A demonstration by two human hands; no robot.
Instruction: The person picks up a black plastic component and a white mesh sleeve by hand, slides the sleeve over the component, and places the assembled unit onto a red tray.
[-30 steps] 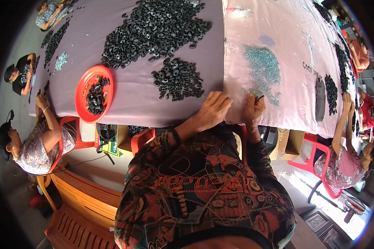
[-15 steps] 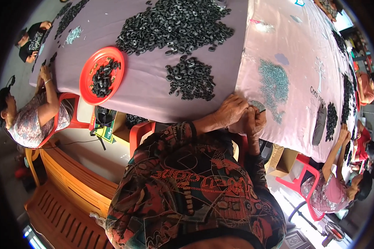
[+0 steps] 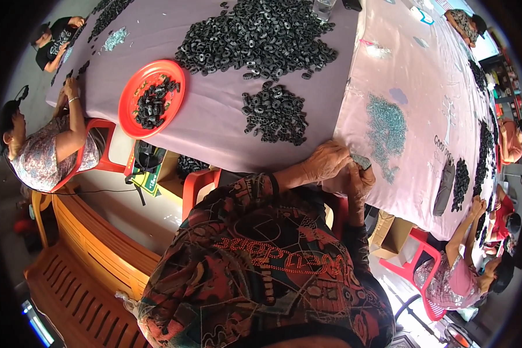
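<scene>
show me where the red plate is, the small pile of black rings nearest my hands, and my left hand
red plate (image 3: 129,98), head view, bare left rim.
small pile of black rings (image 3: 274,113), head view, middle of the heap.
left hand (image 3: 326,162), head view, back of the hand.

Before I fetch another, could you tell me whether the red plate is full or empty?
Partly filled: the red plate holds small black rings at its middle, rim bare.

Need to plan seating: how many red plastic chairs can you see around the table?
3, possibly more hidden. One chair under the seated person on the left, one just in front of the wearer, one under the seated person at lower right.
</scene>
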